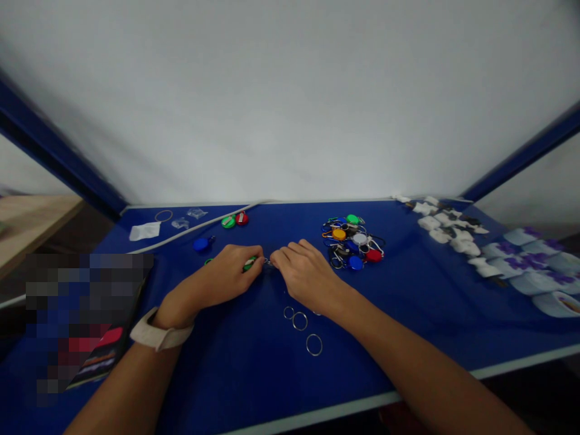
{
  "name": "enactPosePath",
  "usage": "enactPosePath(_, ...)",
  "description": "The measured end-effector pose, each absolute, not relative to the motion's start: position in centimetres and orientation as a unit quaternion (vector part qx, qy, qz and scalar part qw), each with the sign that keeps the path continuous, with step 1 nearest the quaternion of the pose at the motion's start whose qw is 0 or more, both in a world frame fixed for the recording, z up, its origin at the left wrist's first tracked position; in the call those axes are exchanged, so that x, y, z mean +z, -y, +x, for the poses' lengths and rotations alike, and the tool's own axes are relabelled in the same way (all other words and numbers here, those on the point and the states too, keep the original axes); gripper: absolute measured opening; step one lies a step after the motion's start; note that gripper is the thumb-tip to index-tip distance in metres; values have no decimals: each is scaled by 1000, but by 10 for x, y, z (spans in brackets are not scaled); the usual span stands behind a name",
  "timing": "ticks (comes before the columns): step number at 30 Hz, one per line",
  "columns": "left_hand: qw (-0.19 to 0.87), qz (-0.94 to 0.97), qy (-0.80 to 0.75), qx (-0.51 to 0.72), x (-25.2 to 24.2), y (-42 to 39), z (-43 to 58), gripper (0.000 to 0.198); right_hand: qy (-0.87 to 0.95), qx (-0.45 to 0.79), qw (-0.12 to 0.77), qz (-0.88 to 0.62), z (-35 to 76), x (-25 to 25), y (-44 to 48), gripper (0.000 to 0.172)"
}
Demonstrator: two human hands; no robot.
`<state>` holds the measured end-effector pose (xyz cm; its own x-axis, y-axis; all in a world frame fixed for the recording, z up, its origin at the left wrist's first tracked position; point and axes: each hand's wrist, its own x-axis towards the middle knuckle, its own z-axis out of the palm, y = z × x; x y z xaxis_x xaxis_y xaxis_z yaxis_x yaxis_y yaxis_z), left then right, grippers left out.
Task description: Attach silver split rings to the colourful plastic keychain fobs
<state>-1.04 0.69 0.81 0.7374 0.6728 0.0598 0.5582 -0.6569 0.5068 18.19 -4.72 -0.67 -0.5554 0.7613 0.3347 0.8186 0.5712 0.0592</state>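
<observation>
My left hand (235, 269), with a pale band at the wrist, is closed around a green badge reel (249, 263). Most of the reel is hidden by the fingers, and a bit of green shows behind the hand. My right hand (301, 272) is closed in a pinch on a small metal ring (268, 262) at the reel's end, between the two hands. Whether the ring is joined to the reel I cannot tell. Loose metal split rings (299, 321) lie on the blue table just below my right hand.
A pile of coloured badge reels with carabiners (356, 244) lies right of my hands. A blue reel (201, 244), a green reel (228, 222) and a red reel (241, 218) lie left. White bundles (453, 232) and purple-topped packs (530, 266) line the right. A white cord (194, 228) crosses the back left.
</observation>
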Motion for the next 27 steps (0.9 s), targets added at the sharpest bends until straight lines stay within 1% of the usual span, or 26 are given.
enactPosePath(7, 234, 907, -345, 59, 10, -7, -12, 32, 878, -101, 128, -450, 180, -6, 51, 15)
enactPosePath(15, 251, 906, -340, 42, 11, -6, -10, 31, 882, -101, 110, -447, 179, -3, 54, 16)
enactPosePath(22, 270, 897, -341, 78, 11, -4, -9, 33, 879, -99, 128, -448, 180, -5, 51, 17)
enactPosePath(25, 268, 891, -348, 118, 11, -4, -8, 31, 868, -68, 151, -467, 183, -4, 48, 19)
enactPosePath(27, 266, 888, -349, 139, 11, -4, -7, 30, 854, -34, 183, -485, 185, -3, 46, 20)
